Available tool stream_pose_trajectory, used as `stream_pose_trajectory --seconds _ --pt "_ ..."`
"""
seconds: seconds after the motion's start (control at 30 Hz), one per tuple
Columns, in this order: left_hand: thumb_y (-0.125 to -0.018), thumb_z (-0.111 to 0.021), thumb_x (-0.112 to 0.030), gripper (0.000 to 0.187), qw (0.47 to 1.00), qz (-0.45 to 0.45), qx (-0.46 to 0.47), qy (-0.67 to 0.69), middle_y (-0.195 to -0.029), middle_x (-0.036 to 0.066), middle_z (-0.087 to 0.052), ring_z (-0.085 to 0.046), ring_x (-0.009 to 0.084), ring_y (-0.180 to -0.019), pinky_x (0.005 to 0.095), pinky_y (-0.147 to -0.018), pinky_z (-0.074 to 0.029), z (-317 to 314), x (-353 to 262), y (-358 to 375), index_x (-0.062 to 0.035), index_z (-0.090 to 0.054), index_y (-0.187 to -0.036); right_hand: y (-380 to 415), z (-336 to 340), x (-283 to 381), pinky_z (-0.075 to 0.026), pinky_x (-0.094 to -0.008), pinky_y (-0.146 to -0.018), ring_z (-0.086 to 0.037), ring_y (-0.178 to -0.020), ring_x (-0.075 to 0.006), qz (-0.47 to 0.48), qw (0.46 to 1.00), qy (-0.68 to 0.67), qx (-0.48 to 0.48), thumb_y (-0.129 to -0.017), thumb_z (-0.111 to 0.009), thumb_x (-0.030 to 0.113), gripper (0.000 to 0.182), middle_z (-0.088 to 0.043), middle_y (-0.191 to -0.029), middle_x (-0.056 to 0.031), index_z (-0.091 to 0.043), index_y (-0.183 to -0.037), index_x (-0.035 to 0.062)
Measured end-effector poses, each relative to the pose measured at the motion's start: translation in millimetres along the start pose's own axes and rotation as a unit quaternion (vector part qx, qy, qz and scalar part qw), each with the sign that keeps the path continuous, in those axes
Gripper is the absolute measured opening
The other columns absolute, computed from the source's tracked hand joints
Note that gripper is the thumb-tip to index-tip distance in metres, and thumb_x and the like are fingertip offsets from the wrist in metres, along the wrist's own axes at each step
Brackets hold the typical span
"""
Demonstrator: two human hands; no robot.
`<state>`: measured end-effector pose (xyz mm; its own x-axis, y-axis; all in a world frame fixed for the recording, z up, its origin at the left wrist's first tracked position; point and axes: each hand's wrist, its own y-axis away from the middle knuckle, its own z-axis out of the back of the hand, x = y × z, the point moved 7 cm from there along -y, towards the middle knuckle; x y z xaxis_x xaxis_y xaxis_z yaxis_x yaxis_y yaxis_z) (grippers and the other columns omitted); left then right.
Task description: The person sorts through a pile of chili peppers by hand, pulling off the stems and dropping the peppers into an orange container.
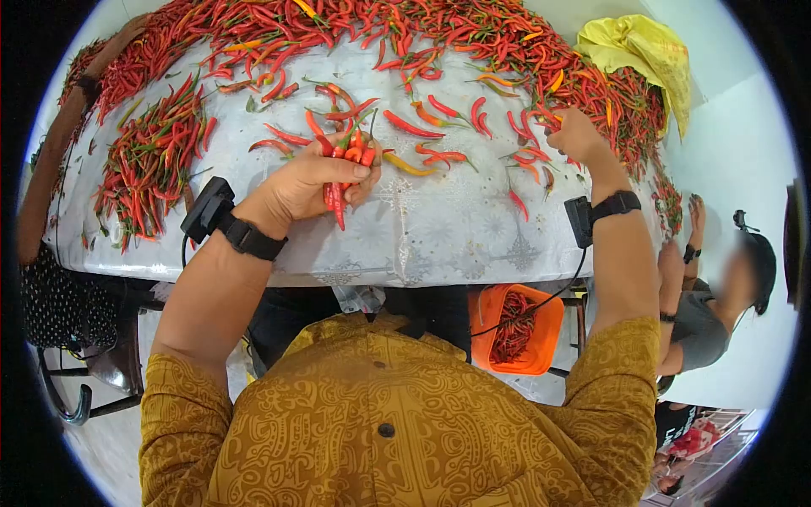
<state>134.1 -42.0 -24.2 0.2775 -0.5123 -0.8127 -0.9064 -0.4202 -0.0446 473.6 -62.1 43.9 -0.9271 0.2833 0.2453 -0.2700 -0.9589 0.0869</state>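
Shirt: mustard-brown with a swirling print, buttoned, its wearer point(380, 439) sitting up against the desk point(473, 241).
Orange bin point(553, 325): below the desk edge, to the right of the wearer's lap, with red chilies point(513, 329) inside.
Wrist straps: black, one on the left wrist point(251, 240) and one on the right point(616, 205), each carrying a small black box.
Desk cover: pale, shiny and flower-patterned, bare along the near middle and dotted with small specks.
Left grip point(317, 179): grasping a small bunch of red chilies point(334, 194), raised over the desk, thumb across the front, tips hanging down and green stems poking up.
Left pile point(152, 165): red chilies with green stems, heaped on the desk to the left of the left grip.
Loose chilies point(411, 125): scattered across the middle between both grips, mostly red; a yellow one point(410, 165) lies just beside the left grip.
Right grip point(581, 138): fingers curled at red chilies near the big heap; I cannot tell whether it grasps one.
Big heap point(456, 25): red chilies with some orange, banked along the far side and down the right.
Yellow sack point(642, 55): crumpled, at the heap's far right.
Co-workers: an arm point(52, 160) reaches along the left edge; a person in a dark cap point(762, 266) sits at right.
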Motion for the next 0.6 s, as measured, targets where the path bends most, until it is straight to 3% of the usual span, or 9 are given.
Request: stream_pose_trajectory --seconds 0.07,0.23,0.4,0.5,0.6 --pt "-0.077 -0.067 -0.019 0.028 0.999 -0.001 -0.033 -0.005 -0.064 0.003 -0.049 -0.047 0.0131 -0.057 0.0265 -0.052 -0.036 3 0 1 -0.0032 -0.049 -0.091 -8 -2 -11 -0.049 -0.0372 -0.048 -0.060 -0.053 -0.0214 -0.016 1.000 -0.004 -0.017 -0.067 -0.063 0.011 0.021 -0.058 -0.062 -0.0142 -0.057 -0.081 -0.0040" --pt "-0.077 -0.068 -0.018 0.028 1.000 -0.002 -0.015 0.000 -0.065 0.004 -0.049 -0.047 0.0135 -0.057 0.0268 -0.052 -0.036 1 -1 0 -0.0033 -0.049 -0.091 -22 5 -7 -0.050 -0.0373 -0.050 -0.062 -0.055 -0.0235 -0.028 0.993 -0.072 -0.086 -0.066 -0.064 0.014 0.023 -0.059 -0.063 -0.0175 -0.059 -0.079 -0.0049" --pt "-0.077 -0.065 -0.008 0.023 0.999 -0.005 0.004 0.042 -0.068 0.006 -0.050 -0.050 0.0141 -0.055 0.0256 -0.050 -0.040 4 0 -2 -0.0040 -0.051 -0.095 -55 -17 -10 -0.051 -0.0394 -0.069 -0.065 -0.076 -0.0322 -0.075 0.995 0.060 -0.040 -0.063 -0.069 0.023 0.036 -0.064 -0.079 -0.0238 -0.064 -0.084 -0.0053" --pt "-0.076 -0.068 -0.019 0.026 1.000 0.018 -0.026 0.002 -0.065 0.004 -0.049 -0.047 0.0134 -0.057 0.0265 -0.051 -0.036 4 0 -1 -0.0036 -0.051 -0.087 -60 -30 -11 -0.050 -0.0405 -0.075 -0.064 -0.082 -0.0358 -0.062 0.994 0.083 -0.039 -0.061 -0.072 0.023 0.040 -0.064 -0.082 -0.0253 -0.064 -0.086 -0.0065" --pt "-0.076 -0.068 -0.019 0.026 1.000 0.007 -0.003 0.010 -0.065 0.004 -0.050 -0.047 0.0131 -0.056 0.0260 -0.050 -0.036 2 -1 -2 -0.0033 -0.051 -0.086 -57 -25 -17 -0.048 -0.0379 -0.067 -0.062 -0.072 -0.0299 -0.061 0.998 0.001 -0.012 -0.061 -0.071 0.020 0.036 -0.063 -0.075 -0.0207 -0.063 -0.085 -0.0063"
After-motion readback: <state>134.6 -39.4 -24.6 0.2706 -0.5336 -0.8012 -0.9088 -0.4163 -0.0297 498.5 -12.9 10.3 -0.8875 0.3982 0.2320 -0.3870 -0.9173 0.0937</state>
